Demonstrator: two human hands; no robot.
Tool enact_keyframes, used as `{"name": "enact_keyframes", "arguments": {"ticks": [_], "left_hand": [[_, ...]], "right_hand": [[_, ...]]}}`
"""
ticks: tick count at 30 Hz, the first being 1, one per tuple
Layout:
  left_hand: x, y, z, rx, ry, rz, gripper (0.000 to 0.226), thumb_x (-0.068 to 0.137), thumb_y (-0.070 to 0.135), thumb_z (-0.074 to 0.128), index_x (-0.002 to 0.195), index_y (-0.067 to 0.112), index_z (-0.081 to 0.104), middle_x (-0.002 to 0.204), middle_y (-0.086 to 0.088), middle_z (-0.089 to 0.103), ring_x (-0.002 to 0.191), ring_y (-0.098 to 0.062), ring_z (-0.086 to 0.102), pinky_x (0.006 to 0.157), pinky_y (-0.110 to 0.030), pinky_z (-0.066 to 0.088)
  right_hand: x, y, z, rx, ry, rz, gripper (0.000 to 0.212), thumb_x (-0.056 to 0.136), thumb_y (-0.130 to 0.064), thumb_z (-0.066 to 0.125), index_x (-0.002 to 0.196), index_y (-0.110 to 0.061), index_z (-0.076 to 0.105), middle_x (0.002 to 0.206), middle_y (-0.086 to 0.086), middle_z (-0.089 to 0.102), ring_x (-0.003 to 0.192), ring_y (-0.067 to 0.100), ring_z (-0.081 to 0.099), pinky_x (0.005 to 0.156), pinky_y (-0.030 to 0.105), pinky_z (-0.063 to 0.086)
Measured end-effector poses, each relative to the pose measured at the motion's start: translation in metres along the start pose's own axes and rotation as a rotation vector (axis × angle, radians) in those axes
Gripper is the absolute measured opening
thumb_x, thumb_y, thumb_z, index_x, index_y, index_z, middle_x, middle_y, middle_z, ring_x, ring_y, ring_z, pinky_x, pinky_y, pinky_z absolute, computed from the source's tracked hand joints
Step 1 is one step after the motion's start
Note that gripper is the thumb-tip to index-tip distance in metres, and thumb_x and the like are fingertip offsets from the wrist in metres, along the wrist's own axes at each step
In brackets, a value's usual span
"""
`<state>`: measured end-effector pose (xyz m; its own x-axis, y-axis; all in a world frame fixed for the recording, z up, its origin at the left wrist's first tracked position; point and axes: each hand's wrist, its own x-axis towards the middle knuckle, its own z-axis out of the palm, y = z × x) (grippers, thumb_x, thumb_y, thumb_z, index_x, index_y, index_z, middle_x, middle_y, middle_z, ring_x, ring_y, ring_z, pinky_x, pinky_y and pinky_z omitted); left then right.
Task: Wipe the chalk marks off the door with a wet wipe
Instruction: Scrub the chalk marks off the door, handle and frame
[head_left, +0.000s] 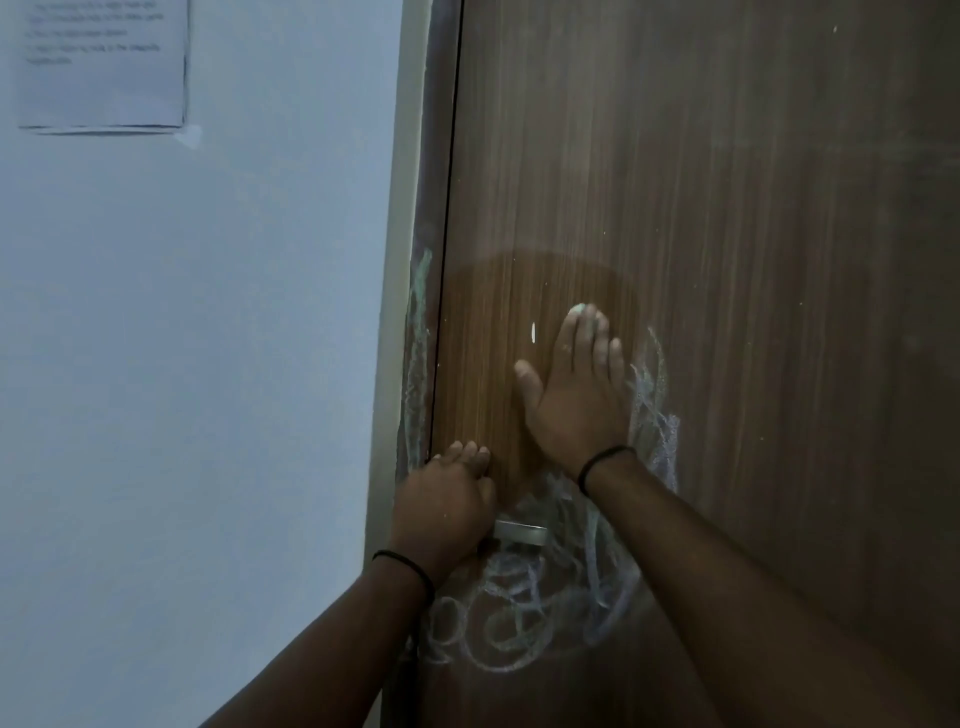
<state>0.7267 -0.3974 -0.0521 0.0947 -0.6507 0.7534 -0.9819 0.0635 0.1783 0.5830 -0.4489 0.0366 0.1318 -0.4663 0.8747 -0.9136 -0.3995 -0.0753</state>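
While my right hand (574, 395) pressed flat, fingers straight, on the white wet wipe (581, 310) against the brown wood-grain door (753, 208), the pale scribbled chalk marks (524, 608) lay below and right of it; my left hand (447, 506) rested loosely at the door's edge.

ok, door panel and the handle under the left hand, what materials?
Door: looks like wood-grain laminate or veneer, smooth and semi-matte; fine vertical streaks, darker damp sheen where wiped. Could be solid wood, can't tell. Handle: brushed metal by its grey satin shine, partly hidden by the left hand.
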Motion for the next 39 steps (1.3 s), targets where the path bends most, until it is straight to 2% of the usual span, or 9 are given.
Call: {"name": "enact_keyframes", "arguments": {"ticks": [4,8,14,17,21,26,31,35,39], "left_hand": [[0.003,-0.004,0.001,0.013,-0.004,0.033,0.044,0.094,0.033,0.040,0.135,0.028,0.054,0.143,0.005,0.052,0.129,-0.013,0.050,0.106,-0.030,0.039],[0.001,-0.005,0.002,0.010,0.014,0.041,0.048,0.091,0.037,0.036,0.134,0.027,0.056,0.141,0.003,0.054,0.130,-0.013,0.050,0.104,-0.029,0.041],[0.000,-0.003,-0.001,0.016,0.043,0.062,0.048,0.085,0.034,0.035,0.123,0.027,0.063,0.123,-0.001,0.066,0.099,-0.022,0.065,0.070,-0.029,0.047],[-0.001,-0.006,0.002,0.013,0.031,0.053,0.045,0.092,0.034,0.039,0.133,0.029,0.056,0.136,0.001,0.059,0.117,-0.018,0.060,0.087,-0.029,0.048],[0.001,-0.006,0.004,-0.017,0.029,0.056,0.044,0.096,0.031,0.039,0.137,0.027,0.053,0.144,0.005,0.050,0.135,-0.011,0.044,0.107,-0.029,0.038],[0.000,-0.002,0.000,-0.016,0.020,0.051,0.044,0.098,0.031,0.038,0.139,0.025,0.051,0.147,0.003,0.048,0.137,-0.013,0.042,0.107,-0.031,0.037],[0.000,0.004,-0.006,0.004,0.000,0.038,0.044,0.098,0.030,0.038,0.140,0.026,0.049,0.148,0.003,0.046,0.136,-0.014,0.043,0.102,-0.031,0.041],[-0.002,0.007,-0.009,0.006,-0.029,0.026,0.045,0.098,0.032,0.036,0.141,0.024,0.047,0.148,-0.001,0.046,0.131,-0.018,0.049,0.097,-0.032,0.047],[-0.005,0.010,-0.018,-0.043,0.049,0.103,0.042,0.096,0.026,0.045,0.137,0.020,0.051,0.111,-0.005,0.068,0.089,-0.021,0.066,0.070,-0.033,0.054]], "right_hand": [[0.071,-0.012,-0.028,0.060,0.064,0.073,0.080,0.101,-0.056,0.019,0.154,-0.003,-0.009,0.163,0.016,-0.012,0.150,0.029,-0.012,0.123,0.045,-0.004],[0.099,-0.058,-0.024,-0.016,-0.065,-0.334,0.075,0.101,-0.053,0.023,0.156,-0.007,-0.001,0.164,0.011,-0.010,0.151,0.025,-0.011,0.123,0.042,-0.006],[0.025,-0.038,0.015,-0.182,-0.164,-0.643,0.073,0.101,-0.057,0.017,0.156,-0.013,-0.001,0.164,0.003,-0.006,0.151,0.017,-0.010,0.124,0.040,-0.001],[0.009,-0.007,0.016,-0.182,-0.100,-0.524,0.074,0.100,-0.058,0.017,0.156,-0.015,-0.004,0.164,0.002,-0.007,0.151,0.017,-0.011,0.124,0.042,0.002],[0.010,0.022,0.001,-0.093,0.014,-0.072,0.077,0.101,-0.056,0.018,0.155,-0.010,-0.011,0.163,0.008,-0.015,0.150,0.022,-0.015,0.123,0.043,-0.004],[-0.055,0.037,0.017,-0.104,-0.191,-0.373,0.073,0.100,-0.056,0.014,0.155,-0.014,-0.009,0.163,0.001,-0.015,0.149,0.016,-0.020,0.124,0.044,0.002],[-0.039,0.050,0.006,-0.117,-0.115,-0.202,0.072,0.101,-0.054,0.011,0.155,-0.011,-0.008,0.163,0.004,-0.014,0.150,0.018,-0.017,0.124,0.041,-0.004],[-0.036,0.036,0.006,-0.076,-0.192,-0.427,0.069,0.101,-0.050,0.015,0.156,-0.012,-0.005,0.164,0.004,-0.009,0.150,0.017,-0.015,0.123,0.040,-0.005],[-0.048,0.059,0.001,-0.099,-0.107,-0.457,0.058,0.104,-0.026,0.024,0.157,-0.012,0.005,0.165,0.004,0.005,0.152,0.018,-0.004,0.124,0.040,-0.001]]}}
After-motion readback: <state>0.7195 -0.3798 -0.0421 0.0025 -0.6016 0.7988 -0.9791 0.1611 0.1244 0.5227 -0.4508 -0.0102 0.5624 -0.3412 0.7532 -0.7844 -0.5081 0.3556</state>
